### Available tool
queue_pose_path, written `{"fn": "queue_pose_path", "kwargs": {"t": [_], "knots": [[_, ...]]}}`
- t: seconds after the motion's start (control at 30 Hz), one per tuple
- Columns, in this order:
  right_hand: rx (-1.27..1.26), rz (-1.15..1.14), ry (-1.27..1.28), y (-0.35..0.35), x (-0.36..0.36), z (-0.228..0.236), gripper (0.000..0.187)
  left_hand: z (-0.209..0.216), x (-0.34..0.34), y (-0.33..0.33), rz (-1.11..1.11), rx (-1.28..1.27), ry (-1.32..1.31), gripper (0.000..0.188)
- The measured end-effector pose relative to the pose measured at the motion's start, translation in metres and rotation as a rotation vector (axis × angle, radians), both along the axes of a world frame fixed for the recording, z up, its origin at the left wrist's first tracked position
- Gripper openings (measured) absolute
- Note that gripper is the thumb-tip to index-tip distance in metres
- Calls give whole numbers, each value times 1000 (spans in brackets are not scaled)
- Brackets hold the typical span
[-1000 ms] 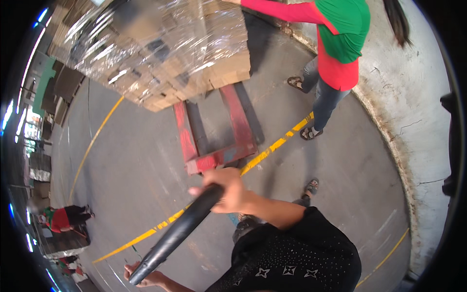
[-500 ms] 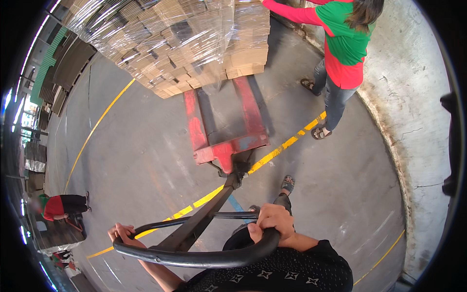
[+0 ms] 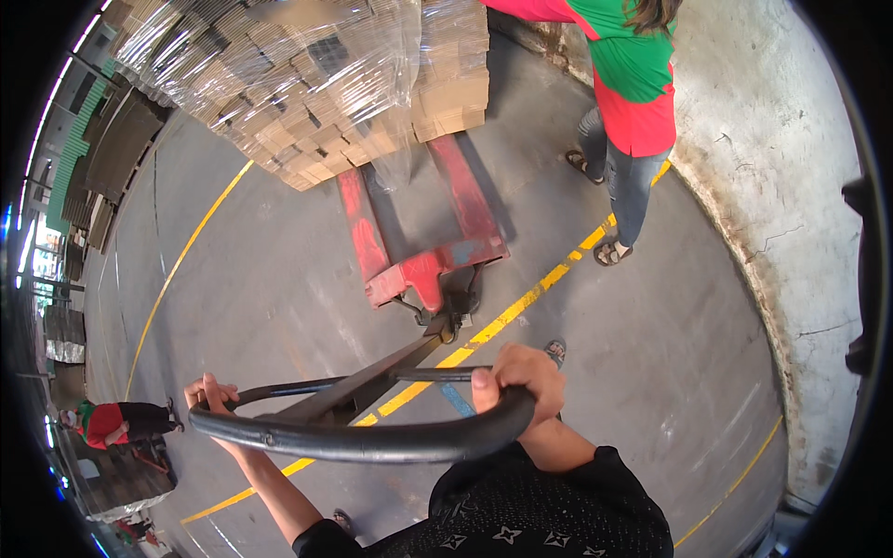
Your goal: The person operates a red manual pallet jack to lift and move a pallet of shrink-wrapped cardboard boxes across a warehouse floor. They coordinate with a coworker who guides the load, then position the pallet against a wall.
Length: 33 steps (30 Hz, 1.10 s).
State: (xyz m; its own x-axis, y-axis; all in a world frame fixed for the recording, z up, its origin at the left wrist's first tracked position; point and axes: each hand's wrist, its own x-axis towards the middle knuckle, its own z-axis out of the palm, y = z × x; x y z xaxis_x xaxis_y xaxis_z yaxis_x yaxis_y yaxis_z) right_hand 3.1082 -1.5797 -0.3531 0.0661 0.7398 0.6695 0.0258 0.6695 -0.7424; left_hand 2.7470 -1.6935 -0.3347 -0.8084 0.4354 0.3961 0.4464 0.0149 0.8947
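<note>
Both my hands hold the black loop handle (image 3: 372, 444) of a red pallet jack (image 3: 423, 279). My left hand (image 3: 212, 394) is curled round the loop's left end, and my right hand (image 3: 528, 381) wraps the right end. From the loop a dark tow bar slants up to the jack's red body. Its two forks point away from me, and their far ends pass under a tall stack of flattened cardboard (image 3: 353, 102) wrapped in clear film. Whatever supports the stack is hidden.
At the far right a person (image 3: 633, 93) in green and red reaches toward the stack, beside a stained pale wall (image 3: 763, 149). Yellow lines (image 3: 507, 316) cross the grey floor. Another person (image 3: 116, 423) stands at the left by a low load. More cardboard stacks (image 3: 121, 139) line the far left.
The handle and my hands have moved slightly up and to the left, with the grip kept. The person at the right and the stack have shifted left in view.
</note>
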Motion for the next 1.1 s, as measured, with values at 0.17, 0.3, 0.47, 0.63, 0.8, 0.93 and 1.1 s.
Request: {"fn": "queue_pose_path", "kwargs": {"t": [0.17,0.3,0.47,0.63,0.8,0.93,1.1], "knots": [[81,-105,-39,13,-8,-25,30,-33,-8,3,-78,72,-120,16],[139,-123,2,29,-17,-51,31,-71,-18,5,-109,112,-61,20],[230,-93,41,45,-40,-97,33,-120,-40,15,-49,132,39,22],[244,-58,83,67,-63,-129,31,-161,-58,32,7,145,-9,23],[244,6,131,100,-84,-142,30,-201,-99,50,86,173,-119,22],[228,50,153,145,-101,-148,31,-219,-155,58,2,82,-192,40],[224,84,133,185,-105,-148,30,-223,-190,90,-31,-3,-254,44]]}}
